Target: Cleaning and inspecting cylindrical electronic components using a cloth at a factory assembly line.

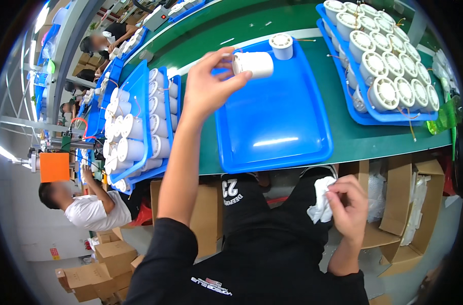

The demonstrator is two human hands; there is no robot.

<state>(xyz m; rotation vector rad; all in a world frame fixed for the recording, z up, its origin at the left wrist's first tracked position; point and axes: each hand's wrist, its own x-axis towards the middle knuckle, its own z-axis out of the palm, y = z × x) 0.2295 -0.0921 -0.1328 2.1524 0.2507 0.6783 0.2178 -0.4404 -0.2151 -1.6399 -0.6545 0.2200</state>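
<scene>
My left hand (213, 81) is closed around a white cylindrical housing (259, 65), held on its side above the far left part of a blue tray (272, 122). Its thumb presses the near side and the fingers curl over the far side. In my right hand (347, 203), a crumpled white cloth (321, 201) is pinched between thumb and fingers, over my right thigh near the table's front edge. A second white cylinder (281, 47) with a slotted round top stands upright at the tray's far edge, a thin wire reaching out to its right.
Stacked blue trays (366, 114) full of white cylinders with loose wires stand at the right. More loaded blue trays (146, 137) sit at the left. Open cardboard boxes (399, 213) are below the table's right side. Co-workers (97, 206) sit along the line at the left.
</scene>
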